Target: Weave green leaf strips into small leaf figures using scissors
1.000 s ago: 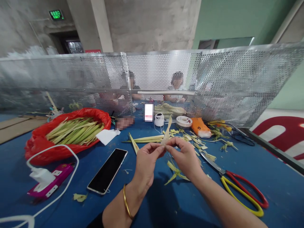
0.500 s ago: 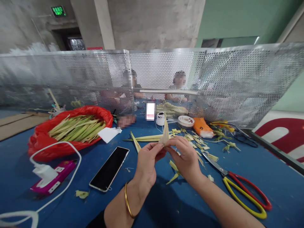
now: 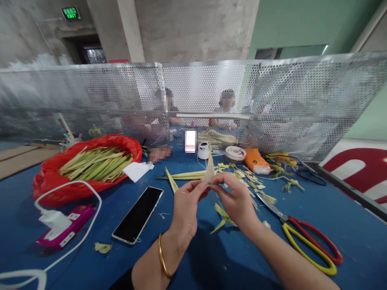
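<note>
A pale, pointed strip of dried husk (image 3: pixel 209 171) stands upright between my two hands, its tip toward the far side. My left hand (image 3: pixel 187 205) pinches its lower end between thumb and fingers. Close beside it, my right hand (image 3: pixel 234 197) is pinched at the same lower end, fingertips almost touching the left ones. Below the right hand lies a knotted piece of green-yellow husk (image 3: pixel 223 219). Several long husk strips (image 3: pixel 187 175) lie behind the left hand. Right of my right arm are scissors (image 3: pixel 302 235) with one red and one yellow handle.
A red plastic bag (image 3: pixel 48 177) full of husk strips stands left, near a purple power strip (image 3: pixel 65 231) with white cable. A black phone (image 3: pixel 137 215) lies left of my hands. Thread spool (image 3: pixel 203 151), tape roll (image 3: pixel 236 153) and orange packet (image 3: pixel 256 160) sit before a perforated metal screen (image 3: pixel 208 88).
My hands stay at the husk's lower end, with the right fingers slightly shifted. The whole view has moved a little; nothing else visibly differs.
</note>
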Motion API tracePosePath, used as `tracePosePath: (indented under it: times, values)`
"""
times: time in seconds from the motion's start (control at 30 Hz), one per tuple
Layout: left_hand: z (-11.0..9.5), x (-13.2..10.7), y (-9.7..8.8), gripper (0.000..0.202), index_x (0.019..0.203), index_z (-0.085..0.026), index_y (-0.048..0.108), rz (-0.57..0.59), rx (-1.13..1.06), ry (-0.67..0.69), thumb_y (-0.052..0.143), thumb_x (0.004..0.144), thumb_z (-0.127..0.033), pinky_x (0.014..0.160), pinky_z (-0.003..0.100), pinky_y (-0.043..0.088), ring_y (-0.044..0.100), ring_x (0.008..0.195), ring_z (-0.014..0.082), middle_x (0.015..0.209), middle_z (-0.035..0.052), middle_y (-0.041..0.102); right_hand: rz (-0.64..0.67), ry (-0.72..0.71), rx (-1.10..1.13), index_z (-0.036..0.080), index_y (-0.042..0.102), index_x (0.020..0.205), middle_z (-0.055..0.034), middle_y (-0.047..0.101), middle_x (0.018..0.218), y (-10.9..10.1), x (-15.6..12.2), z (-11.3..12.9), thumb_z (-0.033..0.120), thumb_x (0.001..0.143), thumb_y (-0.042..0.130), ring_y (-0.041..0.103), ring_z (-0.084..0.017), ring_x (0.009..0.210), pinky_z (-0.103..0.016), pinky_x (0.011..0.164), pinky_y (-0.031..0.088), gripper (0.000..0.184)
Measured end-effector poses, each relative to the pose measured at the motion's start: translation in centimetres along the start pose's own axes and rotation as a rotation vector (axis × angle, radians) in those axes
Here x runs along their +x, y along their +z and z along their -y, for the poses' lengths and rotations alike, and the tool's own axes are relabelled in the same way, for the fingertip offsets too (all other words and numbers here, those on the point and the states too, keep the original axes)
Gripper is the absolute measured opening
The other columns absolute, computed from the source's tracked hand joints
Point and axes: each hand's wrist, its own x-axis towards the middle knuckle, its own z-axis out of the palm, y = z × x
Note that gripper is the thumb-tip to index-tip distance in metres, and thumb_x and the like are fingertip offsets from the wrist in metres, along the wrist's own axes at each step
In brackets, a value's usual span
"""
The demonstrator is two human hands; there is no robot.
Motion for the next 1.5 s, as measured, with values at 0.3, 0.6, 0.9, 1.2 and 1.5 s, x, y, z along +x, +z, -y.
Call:
tracePosePath:
  times: [0.3,0.6,0.9,1.2,1.5]
  values:
    - [0.2,0.0,0.0,0.023,0.07,-0.013,0.074,0.035,0.091,0.035,0.08,0.061,-0.033,0.073,0.027,0.049,0.061,0.069,0.0143,0.071,0.0056,0.07,-0.068,0.108,0.052,0.021,0.061,0.074,-0.0008,0.066,0.071,0.4,-0.4,0.1,0.016,0.08,0.059,0.061,-0.017,0.068,-0.028,0.065,0.047,0.008]
    - [0.1,0.2,-0.1,0.017,0.066,-0.014,0.073,0.022,0.099,-0.028,0.078,0.059,-0.028,0.067,0.025,0.048,0.062,0.063,0.0136,0.064,0.0037,0.068,-0.087,0.116,0.062,0.022,0.064,0.075,-0.0013,0.068,0.072,0.5,-0.4,-0.4,0.016,0.08,0.062,0.063,-0.018,0.07,-0.029,0.066,0.049,0.007]
    - [0.5,0.6,-0.5,0.018,0.064,-0.016,0.07,-0.005,0.004,-0.125,0.08,0.06,-0.03,0.066,0.022,0.048,0.062,0.065,0.0131,0.065,0.0029,0.069,-0.023,-0.111,-0.112,0.023,0.063,0.076,-0.0019,0.068,0.077,0.5,-0.1,-0.7,0.011,0.083,0.06,0.061,-0.02,0.078,-0.035,0.076,0.047,0.014]
    - [0.4,0.7,-0.6,0.018,0.068,-0.015,0.069,0.02,-0.026,-0.13,0.08,0.057,-0.025,0.073,0.027,0.049,0.062,0.066,0.0134,0.069,0.0023,0.068,0.04,-0.129,-0.111,0.022,0.059,0.074,-0.0016,0.066,0.077,0.3,0.1,-0.8,0.012,0.084,0.06,0.06,-0.019,0.078,-0.034,0.077,0.044,0.014]
    - [0.7,0.3,-0.2,0.019,0.066,-0.013,0.068,0.013,0.074,0.065,0.078,0.061,-0.028,0.072,0.026,0.049,0.059,0.067,0.0131,0.067,0.0027,0.067,0.011,0.132,0.067,0.021,0.058,0.071,-0.0022,0.064,0.077,0.4,-0.2,0.0,0.013,0.08,0.059,0.059,-0.018,0.075,-0.03,0.071,0.045,0.012]
